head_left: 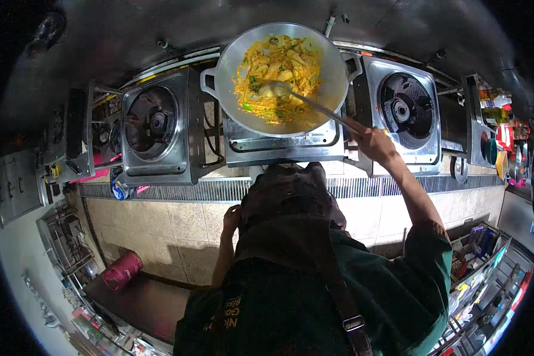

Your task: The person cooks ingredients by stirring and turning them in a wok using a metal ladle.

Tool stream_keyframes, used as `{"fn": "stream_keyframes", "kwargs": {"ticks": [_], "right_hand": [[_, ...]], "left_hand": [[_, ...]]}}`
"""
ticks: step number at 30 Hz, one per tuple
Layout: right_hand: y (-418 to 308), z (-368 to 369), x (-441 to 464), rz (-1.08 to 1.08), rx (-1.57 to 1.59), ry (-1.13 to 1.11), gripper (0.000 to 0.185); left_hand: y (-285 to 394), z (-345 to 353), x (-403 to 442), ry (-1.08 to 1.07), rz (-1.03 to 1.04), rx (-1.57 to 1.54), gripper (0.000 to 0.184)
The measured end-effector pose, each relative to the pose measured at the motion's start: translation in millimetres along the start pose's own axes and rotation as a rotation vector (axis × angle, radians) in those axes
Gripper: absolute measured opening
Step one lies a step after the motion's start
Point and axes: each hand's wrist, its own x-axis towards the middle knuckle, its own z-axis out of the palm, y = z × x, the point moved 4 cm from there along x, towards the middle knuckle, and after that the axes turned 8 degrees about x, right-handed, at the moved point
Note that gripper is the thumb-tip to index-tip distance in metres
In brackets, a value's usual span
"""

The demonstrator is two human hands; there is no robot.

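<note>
A large silver two-handled wok (224, 74) sits on the middle burner of the stove. Inside it is a yellow-orange stir-fry (282, 62) with pale chunks and green leaves. My right hand (377, 145), off the wok's lower right rim, is wrapped round the handle of a long metal ladle (323, 109). The ladle's bowl rests among the food near the wok's centre. My left hand (231, 218) hangs low beside the dark apron (288, 196) at my waist, away from the stove. Its fingers are partly hidden against the apron, and I see nothing held in it.
Gas burners stand to the left (152, 121) and right (404, 110) of the wok. A floor grate (213, 190) runs along the stove's front. Bottles and packets (498, 115) crowd a shelf at far right. A pink gas cylinder (123, 270) is behind me on the left.
</note>
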Motion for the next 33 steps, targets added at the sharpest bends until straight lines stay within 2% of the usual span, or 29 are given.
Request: {"fn": "stream_keyframes", "kwargs": {"ticks": [3, 4, 5, 7, 9, 10, 11, 12, 13, 15, 16, 17, 18, 19, 21, 23, 25, 27, 28, 29, 31, 33], "right_hand": [[10, 16, 13, 0.006, -0.175, 0.115, 0.047], [7, 29, 28, 0.112, -0.072, 0.050, 0.046], [14, 60, 45, 0.120, -0.130, 0.097, 0.044], [-34, 55, 44, 0.236, 0.055, 0.082, 0.045], [-47, 61, 43, 0.119, 0.062, 0.010, 0.048], [-51, 49, 35, 0.060, 0.123, 0.054, 0.041], [-38, 49, 31, -0.037, 0.030, 0.063, 0.041], [-16, 50, 26, -0.031, -0.043, 0.034, 0.041], [3, 48, 21, -0.026, -0.118, 0.006, 0.044], [18, 21, 3, -0.065, -0.101, 0.145, 0.044], [17, 6, -5, -0.073, -0.038, 0.176, 0.045], [14, -7, -10, -0.081, 0.021, 0.208, 0.047], [11, -13, -7, 0.022, -0.037, 0.256, 0.048], [16, -11, 3, 0.015, -0.050, 0.253, 0.048], [30, -9, 26, 0.020, -0.082, 0.486, 0.049], [13, -19, 45, 0.070, -0.114, 0.445, 0.046], [23, 11, 78, 0.121, -0.050, 0.425, 0.043], [36, 56, 92, -0.136, 0.180, 0.444, 0.040], [25, 69, 91, -0.152, 0.252, 0.355, 0.040], [22, 68, 84, -0.153, 0.241, 0.351, 0.040], [-19, 54, 41, 0.200, 0.808, -0.034, 0.041], [-27, 58, 15, 0.192, 0.736, 0.001, 0.042]], "left_hand": [[2, 8, 9, 0.047, -0.011, 0.076, 0.033], [7, 11, 12, 0.105, 0.003, 0.158, 0.032], [25, 14, 7, 0.107, 0.002, 0.159, 0.032], [88, 26, -9, 0.052, -0.045, 0.134, 0.031], [91, 30, -1, 0.079, 0.039, 0.083, 0.032], [95, 30, 1, 0.074, 0.045, 0.145, 0.032], [98, 32, 1, 0.062, 0.049, 0.206, 0.033], [113, 34, -4, 0.069, 0.114, 0.225, 0.033], [100, 33, 3, 0.062, 0.001, 0.205, 0.031], [73, 28, 12, 0.120, 0.196, 0.291, 0.031], [75, 23, 5, 0.120, 0.191, 0.283, 0.031], [73, 21, -1, 0.079, 0.096, 0.207, 0.032], [69, 20, -6, 0.038, 0.002, 0.129, 0.032], [52, 18, -4, 0.007, -0.100, 0.165, 0.033], [-8, 8, 8, -0.001, -0.116, 0.317, 0.032], [-45, -2, 10, -0.009, -0.140, 0.239, 0.031], [-52, -7, 7, -0.022, -0.164, 0.169, 0.031], [-34, -17, 2, -0.114, -0.130, -0.013, 0.031], [-36, -20, 8, -0.077, -0.152, 0.025, 0.033], [-35, -25, 14, -0.136, -0.098, -0.200, 0.036], [-3, -27, 10, -0.026, -0.242, -0.046, 0.038], [5, -27, 16, -0.008, -0.238, 0.085, 0.038]]}}
